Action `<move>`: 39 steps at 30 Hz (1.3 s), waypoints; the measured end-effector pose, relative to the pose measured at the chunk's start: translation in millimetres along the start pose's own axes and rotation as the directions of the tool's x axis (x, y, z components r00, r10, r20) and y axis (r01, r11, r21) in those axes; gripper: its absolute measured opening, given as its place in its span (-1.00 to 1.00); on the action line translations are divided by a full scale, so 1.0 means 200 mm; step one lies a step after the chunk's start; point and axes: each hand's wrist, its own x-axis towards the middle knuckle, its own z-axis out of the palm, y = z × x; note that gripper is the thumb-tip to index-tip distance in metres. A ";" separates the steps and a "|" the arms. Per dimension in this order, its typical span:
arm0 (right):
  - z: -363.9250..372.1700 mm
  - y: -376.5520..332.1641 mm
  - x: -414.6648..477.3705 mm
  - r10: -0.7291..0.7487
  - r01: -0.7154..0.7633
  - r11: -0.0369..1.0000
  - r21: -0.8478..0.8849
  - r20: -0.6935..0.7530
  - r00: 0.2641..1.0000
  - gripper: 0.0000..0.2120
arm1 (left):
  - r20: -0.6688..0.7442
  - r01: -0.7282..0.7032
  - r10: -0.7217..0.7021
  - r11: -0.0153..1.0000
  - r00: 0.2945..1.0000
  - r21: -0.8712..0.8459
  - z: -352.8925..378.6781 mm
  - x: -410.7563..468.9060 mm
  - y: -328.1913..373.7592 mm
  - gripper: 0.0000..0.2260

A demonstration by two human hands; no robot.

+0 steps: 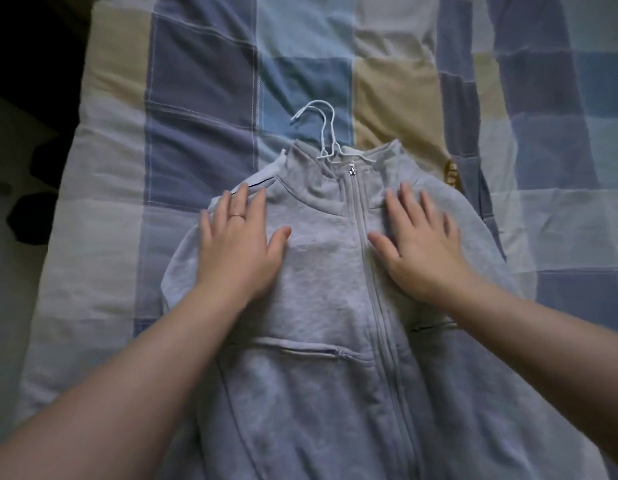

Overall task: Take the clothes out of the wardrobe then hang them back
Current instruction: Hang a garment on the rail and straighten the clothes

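**Position of the garment.** The grey jacket (318,271) lies front side up on the patchwork quilt (196,81), with its collar pointing away from you and its hem running out of view at the bottom edge. The zipper (366,258) is closed up the full front, and the zip pull (351,169) sits at the base of the collar. Two white hanger hooks (321,129) come out of the collar opening and rest on the quilt just beyond it. The part of the hangers inside the jacket is hidden. A zipped pocket (309,351) runs across the panel to the left of the zipper, below your left forearm.

**Position of the hands.** Both hands are on the jacket, apart from each other, one on each side of the zipper.

- Your left hand (238,237) lies palm down on the shoulder area at the left of the view. Its fingers are straight and slightly spread, with the fingertips reaching the shoulder seam. A ring (237,216) shows on one finger.
- Your right hand (422,237) lies palm down on the chest panel to the right of the zipper. Its fingers are straight and spread, with the thumb pointing towards the zipper.

Neither hand grips or pinches the fabric. Both rest flat on it.

**Surroundings.** The quilt has blue, pale blue, cream and tan squares. At the left edge, the floor (9,306) is visible beside the bed, with a dark object (29,218) on it that is too dim to identify.
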 end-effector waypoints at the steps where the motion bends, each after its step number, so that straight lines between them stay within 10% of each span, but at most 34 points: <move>1: 0.02 0.01 0.06 0.001 -0.001 1.000 -0.010 -0.009 1.000 -0.33 | -0.035 0.009 -0.009 1.000 0.999 0.017 0.01 0.05 0.00 -0.42; 11: -0.13 0.08 0.31 0.118 -0.112 0.991 0.077 -0.089 0.989 -0.21 | -0.250 -0.023 -0.008 0.992 0.968 -0.120 -0.03 0.14 0.02 -0.82; 17: -0.50 0.18 0.09 0.097 -0.067 0.975 0.213 -0.133 0.986 -0.90 | -0.181 -0.139 0.094 0.956 0.979 -0.258 -0.30 -0.03 0.06 -0.80; 27: -1.38 0.11 -1.17 0.162 -0.145 0.958 0.247 -0.047 0.986 -0.77 | 0.130 -0.256 0.343 0.861 0.930 -0.440 -1.20 -0.69 0.30 -0.89; 39: -1.93 0.15 -2.59 0.482 -0.206 0.819 0.536 -0.446 0.754 -0.77 | -0.025 -0.541 0.625 0.655 0.781 -0.528 -1.89 -1.37 1.00 -0.74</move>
